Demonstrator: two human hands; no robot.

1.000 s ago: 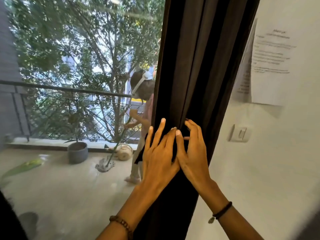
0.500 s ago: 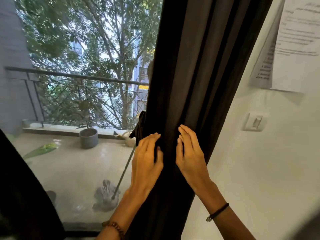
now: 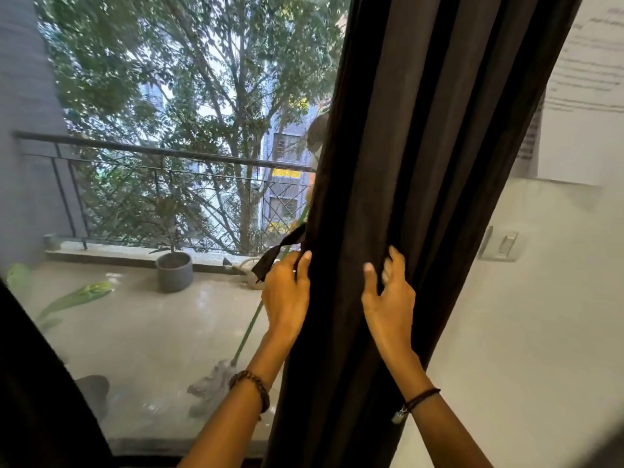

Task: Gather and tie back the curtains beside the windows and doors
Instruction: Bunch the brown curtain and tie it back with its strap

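Hands spread apart since before: our left hand (image 3: 287, 298) grips curtain (image 3: 422, 130) edge beside tie (image 3: 275, 255), right hand (image 3: 388, 305) clutches folds. Curtain bunched between window (image 3: 169, 163) and wall (image 3: 523, 332). We should squeeze tight, then wrap tie round.

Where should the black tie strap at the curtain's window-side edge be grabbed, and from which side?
Probably pinch the tie strap by its loose lower end, from the window side: it hangs free off the curtain edge, beside the left hand.
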